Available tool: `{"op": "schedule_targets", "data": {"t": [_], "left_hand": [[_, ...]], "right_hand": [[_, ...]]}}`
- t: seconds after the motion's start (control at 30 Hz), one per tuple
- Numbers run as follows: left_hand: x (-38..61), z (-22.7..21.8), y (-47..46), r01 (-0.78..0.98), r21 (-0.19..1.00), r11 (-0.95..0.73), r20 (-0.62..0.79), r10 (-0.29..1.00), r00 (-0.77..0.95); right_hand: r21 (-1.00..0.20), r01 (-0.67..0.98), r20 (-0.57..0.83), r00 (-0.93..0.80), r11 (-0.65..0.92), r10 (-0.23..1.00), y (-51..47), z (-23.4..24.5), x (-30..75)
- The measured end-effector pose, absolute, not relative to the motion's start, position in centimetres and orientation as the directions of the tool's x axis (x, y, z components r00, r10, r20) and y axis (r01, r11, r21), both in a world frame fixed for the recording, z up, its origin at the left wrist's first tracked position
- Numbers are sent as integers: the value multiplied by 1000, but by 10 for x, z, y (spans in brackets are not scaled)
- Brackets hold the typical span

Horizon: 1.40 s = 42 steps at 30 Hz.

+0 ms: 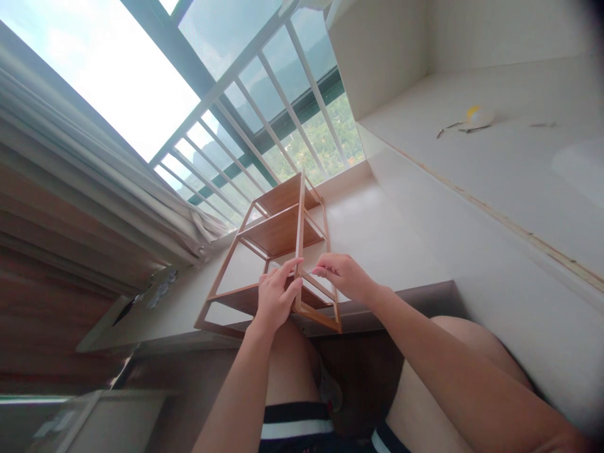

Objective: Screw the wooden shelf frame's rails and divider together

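Observation:
A small wooden rack (279, 234) with three shelves and thin frame posts lies on its side on a pale ledge, its near end towards me. My left hand (276, 299) is wrapped round the near frame post, fingers curled on the wood. My right hand (344, 275) is just to the right, fingertips pinched together close to the same post at a joint; whether anything small sits in the pinch cannot be made out. My bare knees are below the ledge.
A window with white bars (264, 119) and a curtain (94, 189) fill the left. A white shelf surface (495, 163) on the right carries a small yellow and white object (476, 117) and some thin metal pieces. A dark ledge edge (415, 299) runs before my knees.

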<state>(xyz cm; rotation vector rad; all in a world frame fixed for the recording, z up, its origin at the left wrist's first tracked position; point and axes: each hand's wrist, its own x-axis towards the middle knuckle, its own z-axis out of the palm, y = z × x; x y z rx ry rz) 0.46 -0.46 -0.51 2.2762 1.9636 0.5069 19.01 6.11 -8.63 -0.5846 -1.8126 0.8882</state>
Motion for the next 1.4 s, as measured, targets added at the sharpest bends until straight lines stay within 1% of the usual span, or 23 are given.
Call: {"op": "schedule_targets", "data": {"t": [0.17,0.53,0.8,0.87,1.03,1.1,1.4], "left_hand": [[5,-4,-5,947,275,-168,186,975,119],[7,-3,-5,947,277,-166,186,976,116],[7,-3,-4,948,266,-174,192,973,125],[6,-3,-4,947,270,-174,193,973,124],[6,-3,-4,945,279,-173,185,975,123],[6,-3,-4,946,275,-173,183,975,125],[5,-3,-4,947,271,-172,176,976,127]], "right_hand": [[-734,14,631,-354,679,690,61,-90,188],[-676,76,677,-328,733,659,61,-89,188],[-601,136,718,-341,788,606,61,-89,189],[-611,147,704,-350,778,618,62,-91,188],[-738,90,603,-358,669,713,60,-94,184],[-767,70,578,-356,638,734,59,-94,183],[-783,82,555,-358,617,751,53,-86,185]]}}
